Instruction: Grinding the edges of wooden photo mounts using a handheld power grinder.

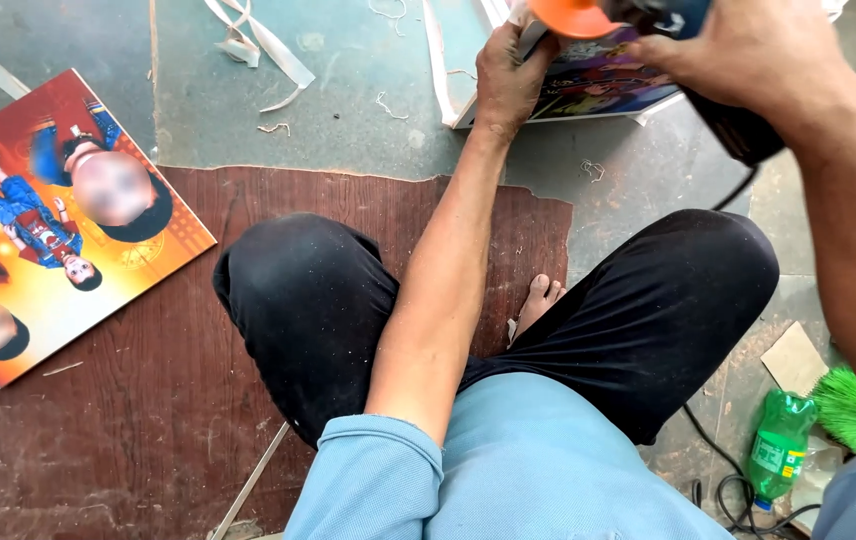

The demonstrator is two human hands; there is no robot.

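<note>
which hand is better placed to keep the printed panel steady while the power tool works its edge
Probably the left. The left hand already grips the near edge of the printed panel, while the right hand is wrapped over the power tool.

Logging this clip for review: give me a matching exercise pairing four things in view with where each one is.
Things:
1. left hand
2. right hand
3. orange photo print
4. green plastic bottle

Places:
A. lying flat on the floor at far left
B. on the floor at lower right, beside a green brush
C. gripping a dark power tool at the top right
D. pressing on the edge of the colourful print at the top centre

Pairs: 1-D, 2-C, 3-A, 4-B
</note>
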